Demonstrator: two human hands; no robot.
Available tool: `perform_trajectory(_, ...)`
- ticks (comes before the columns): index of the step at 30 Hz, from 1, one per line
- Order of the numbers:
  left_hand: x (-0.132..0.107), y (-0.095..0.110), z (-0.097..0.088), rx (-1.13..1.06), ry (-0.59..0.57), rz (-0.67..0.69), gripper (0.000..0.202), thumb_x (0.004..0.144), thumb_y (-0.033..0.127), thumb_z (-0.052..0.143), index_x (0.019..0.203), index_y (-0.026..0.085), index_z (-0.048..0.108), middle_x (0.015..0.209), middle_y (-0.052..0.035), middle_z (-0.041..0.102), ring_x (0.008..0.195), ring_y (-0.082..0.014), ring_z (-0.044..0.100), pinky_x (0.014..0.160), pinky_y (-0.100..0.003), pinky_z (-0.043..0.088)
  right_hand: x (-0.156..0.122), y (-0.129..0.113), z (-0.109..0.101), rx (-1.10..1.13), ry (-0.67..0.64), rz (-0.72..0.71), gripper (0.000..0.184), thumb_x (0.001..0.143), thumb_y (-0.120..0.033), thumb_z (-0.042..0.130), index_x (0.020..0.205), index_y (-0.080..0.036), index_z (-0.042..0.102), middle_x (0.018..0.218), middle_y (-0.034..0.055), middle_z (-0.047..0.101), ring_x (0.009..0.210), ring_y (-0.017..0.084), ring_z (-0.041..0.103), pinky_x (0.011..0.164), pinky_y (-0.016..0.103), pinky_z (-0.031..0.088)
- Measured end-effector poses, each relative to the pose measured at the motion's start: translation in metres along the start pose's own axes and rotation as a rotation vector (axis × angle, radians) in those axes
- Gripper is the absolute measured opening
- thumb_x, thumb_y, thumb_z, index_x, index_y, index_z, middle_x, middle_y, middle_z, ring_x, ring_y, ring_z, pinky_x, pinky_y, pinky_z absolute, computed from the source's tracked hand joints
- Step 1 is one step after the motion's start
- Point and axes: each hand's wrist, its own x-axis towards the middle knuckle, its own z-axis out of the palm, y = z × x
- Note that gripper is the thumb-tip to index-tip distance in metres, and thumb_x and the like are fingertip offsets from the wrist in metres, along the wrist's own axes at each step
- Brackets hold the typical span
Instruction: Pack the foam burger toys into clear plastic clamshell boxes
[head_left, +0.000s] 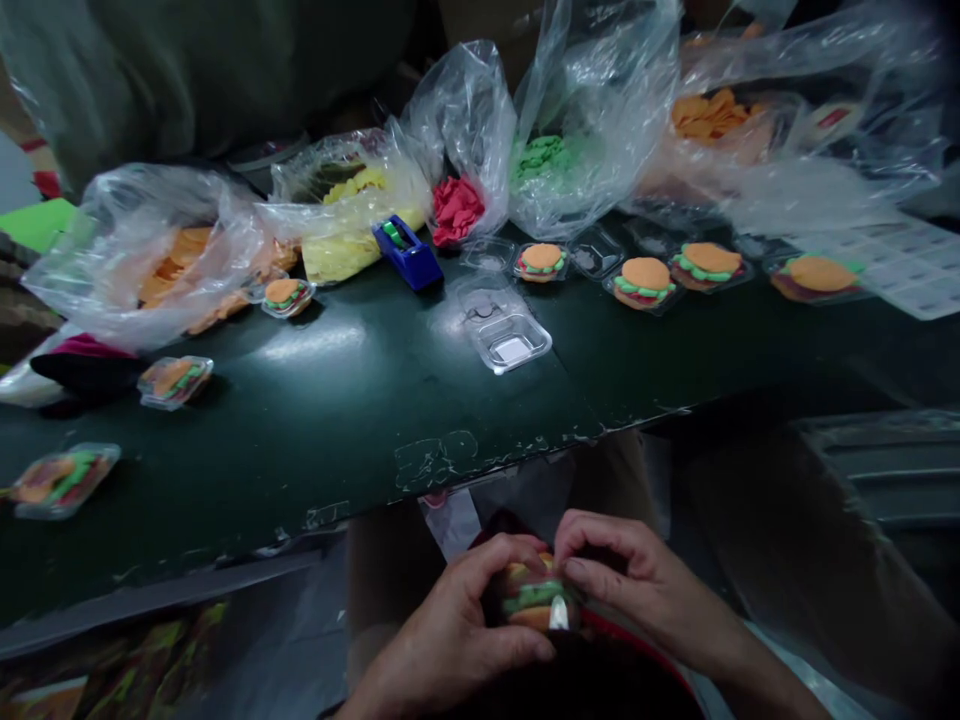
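Observation:
Below the table's front edge, my left hand point(461, 620) and my right hand point(637, 580) both close round a small clear case holding a toy burger point(534, 597) with orange, green and red layers. Fingertips of both hands pinch its top and sides. An empty open clear clamshell point(504, 330) lies on the dark green table point(360, 400) straight ahead. A blue tape dispenser point(407, 254) sits behind it.
Several packed toy burgers lie about the table, such as one point(645, 282) at right and one point(174, 380) at left. Plastic bags hold orange pieces point(180, 260), yellow pieces point(352, 235), red pieces point(456, 210) and green pieces point(544, 155). A sheet of stickers point(911, 265) lies far right.

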Motion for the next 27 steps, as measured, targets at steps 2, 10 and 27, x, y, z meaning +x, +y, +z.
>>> perform_trajectory(2,0.001,0.002,-0.001,0.064,-0.015,-0.018,0.037,0.064,0.011,0.074,0.099,0.021,0.066,0.11,-0.002,0.064,0.102,-0.0218,0.056,0.092,-0.029,0.04,0.004,-0.002,-0.005,-0.061,-0.046,0.051,0.018,0.087,-0.029,0.057,0.074,-0.018,0.063,0.075,-0.0001,0.06,0.073,0.015,0.055,0.067,0.025,0.042)
perform_trajectory(10,0.002,-0.008,-0.005,-0.032,-0.138,-0.15,0.045,0.062,0.021,0.077,0.105,0.022,0.064,0.094,-0.0001,0.065,0.088,-0.0194,0.057,0.077,-0.026,0.044,0.029,-0.005,-0.026,-0.068,-0.402,0.106,0.018,0.083,-0.029,0.058,0.074,-0.017,0.068,0.069,-0.0019,0.057,0.066,0.013,0.05,0.062,0.023,0.04)
perform_trajectory(27,-0.045,-0.045,-0.012,-0.99,0.169,0.048,0.083,0.048,0.026,0.088,0.122,0.022,0.051,0.106,-0.0066,0.063,0.086,-0.0193,0.062,0.074,-0.027,0.047,0.061,-0.021,0.049,-0.045,-0.134,0.042,0.023,0.084,-0.039,0.058,0.078,-0.018,0.064,0.072,-0.0008,0.062,0.069,0.015,0.056,0.064,0.025,0.045)
